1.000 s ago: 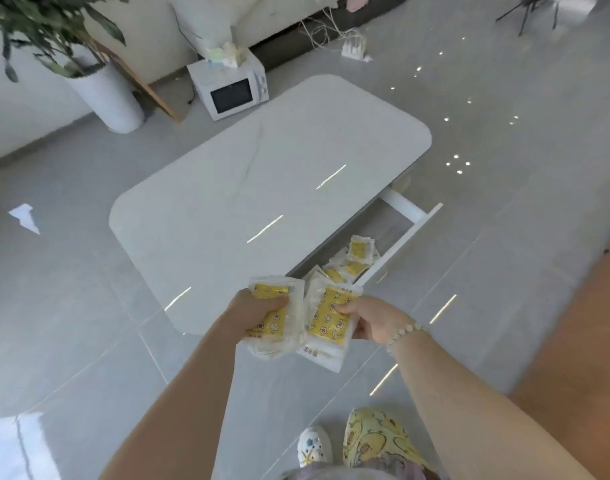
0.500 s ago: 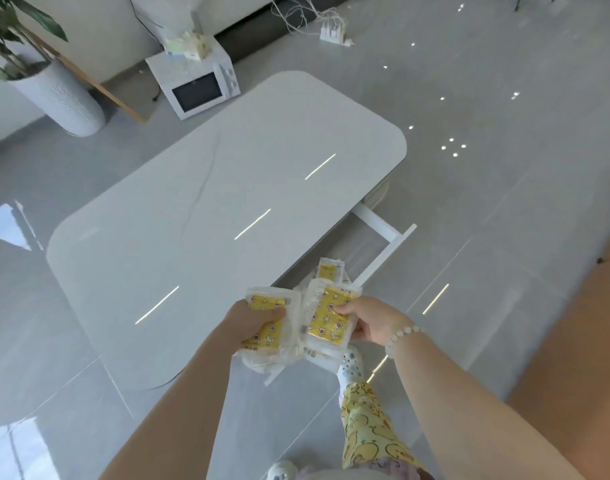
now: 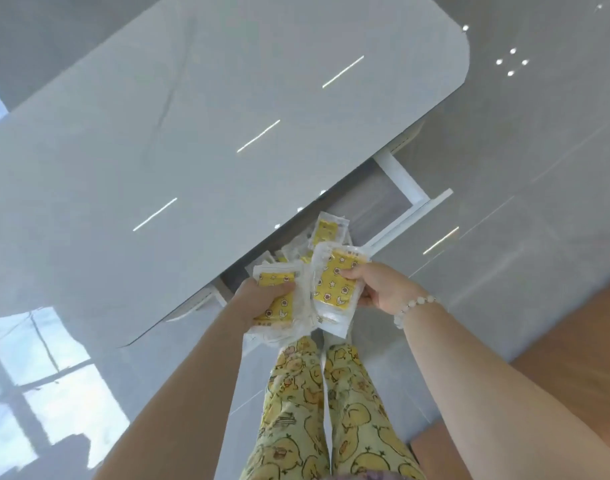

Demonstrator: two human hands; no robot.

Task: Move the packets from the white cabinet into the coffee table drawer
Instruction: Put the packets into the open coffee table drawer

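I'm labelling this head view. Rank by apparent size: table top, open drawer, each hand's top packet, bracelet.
1. Table top
2. Drawer
3. Left packet in the left hand and right packet in the right hand: alike, unranked
4. Bracelet

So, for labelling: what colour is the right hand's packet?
The packet is yellow with small star prints; head view.

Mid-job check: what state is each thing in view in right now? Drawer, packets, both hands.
Drawer: open, pulled out from under the tabletop.
Packets in drawer: lying loose inside, partly hidden by the held ones.
Left hand: grips a bundle.
Left bundle: held, not yet in the drawer.
Right hand: grips a bundle.
Right bundle: held, not yet in the drawer.
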